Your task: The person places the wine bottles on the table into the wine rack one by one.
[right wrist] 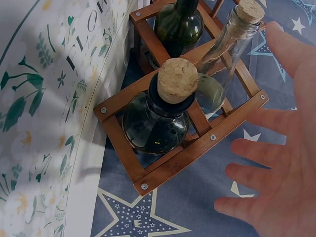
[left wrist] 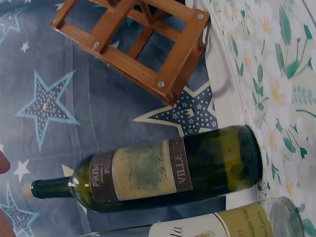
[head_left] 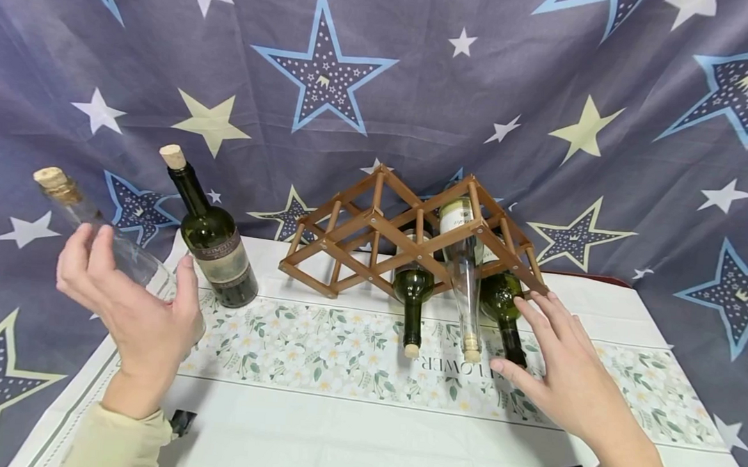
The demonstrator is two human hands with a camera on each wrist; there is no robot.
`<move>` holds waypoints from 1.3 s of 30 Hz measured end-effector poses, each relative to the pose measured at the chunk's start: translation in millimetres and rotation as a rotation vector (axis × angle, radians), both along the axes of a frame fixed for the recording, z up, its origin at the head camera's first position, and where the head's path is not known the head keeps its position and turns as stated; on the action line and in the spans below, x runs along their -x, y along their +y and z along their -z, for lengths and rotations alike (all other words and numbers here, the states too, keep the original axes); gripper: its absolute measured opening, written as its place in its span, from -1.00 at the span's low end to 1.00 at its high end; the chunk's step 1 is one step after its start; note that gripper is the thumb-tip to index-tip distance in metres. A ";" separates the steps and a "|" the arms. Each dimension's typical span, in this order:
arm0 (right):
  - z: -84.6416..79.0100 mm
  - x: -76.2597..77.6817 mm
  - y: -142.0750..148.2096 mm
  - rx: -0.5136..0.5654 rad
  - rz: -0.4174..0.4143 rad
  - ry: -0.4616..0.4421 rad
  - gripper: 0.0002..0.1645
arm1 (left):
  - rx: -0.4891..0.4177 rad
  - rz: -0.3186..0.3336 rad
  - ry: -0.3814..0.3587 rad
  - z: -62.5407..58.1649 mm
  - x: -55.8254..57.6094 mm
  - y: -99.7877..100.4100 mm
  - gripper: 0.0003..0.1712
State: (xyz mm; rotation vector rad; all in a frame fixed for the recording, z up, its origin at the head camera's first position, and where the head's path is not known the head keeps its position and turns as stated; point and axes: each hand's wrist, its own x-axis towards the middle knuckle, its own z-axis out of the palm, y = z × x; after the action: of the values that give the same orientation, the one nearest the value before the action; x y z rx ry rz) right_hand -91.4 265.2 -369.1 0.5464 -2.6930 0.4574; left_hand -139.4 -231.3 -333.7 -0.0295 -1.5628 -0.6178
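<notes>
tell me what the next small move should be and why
Probably curl the left hand around the clear bottle: the hand looks open beside it, not yet gripping, and this bottle stands outside the wooden rack, which holds three other bottles.

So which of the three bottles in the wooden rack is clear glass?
The middle bottle. Its glass is colourless, while the left bottle and the right bottle in the rack are green.
</notes>
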 end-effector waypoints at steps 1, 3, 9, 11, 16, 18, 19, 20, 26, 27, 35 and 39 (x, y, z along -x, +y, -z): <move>0.0 0.0 0.0 -0.001 0.000 0.000 0.10 | -0.004 -0.011 -0.001 0.5 0.8 -2.1 -0.23; 0.0 0.0 0.0 -0.002 0.001 -0.002 0.10 | -0.013 -0.026 -0.013 1.4 1.2 -6.1 -0.16; -0.1 0.2 -0.1 -0.002 0.002 -0.004 0.10 | -0.068 -0.050 -0.127 -0.4 -5.5 -13.9 -0.05; 0.0 0.2 0.1 -0.002 0.002 -0.006 0.10 | -0.088 -0.043 -0.176 -1.7 -7.7 -14.6 -0.04; 0.3 0.1 0.3 -0.004 0.003 -0.010 0.10 | -0.136 -0.004 -0.274 0.6 -7.4 -22.3 -0.04; 0.3 0.0 0.0 -0.005 0.002 -0.009 0.10 | -0.154 0.008 -0.307 8.9 -3.4 -31.6 -0.03; 0.3 0.1 0.0 -0.005 0.001 -0.008 0.10 | -0.172 0.016 -0.330 13.3 -1.0 -36.4 -0.03; 0.4 0.1 -0.1 -0.005 0.001 -0.007 0.10 | -0.188 0.023 -0.349 17.1 0.8 -40.1 -0.03; 1.5 0.5 -0.1 -0.003 -0.004 -0.005 0.11 | -0.271 0.077 -0.420 12.8 -2.3 -34.4 -0.15; 1.7 0.5 -0.1 -0.002 -0.005 -0.008 0.11 | -0.286 0.083 -0.427 10.9 -3.4 -32.7 -0.18; 2.8 0.7 -0.2 -0.001 -0.009 -0.013 0.11 | -0.369 0.064 -0.473 23.2 7.7 -50.7 -0.42; 2.5 1.6 -0.4 0.000 -0.013 -0.019 0.10 | -0.390 0.041 -0.483 27.9 11.8 -57.3 -0.49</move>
State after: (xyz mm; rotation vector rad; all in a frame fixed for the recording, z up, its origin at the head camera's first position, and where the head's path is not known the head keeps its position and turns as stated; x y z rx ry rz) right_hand -93.0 264.9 -371.7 0.5629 -2.7094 0.4685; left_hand -151.3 -288.6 -361.6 0.4081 -1.8770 -1.0060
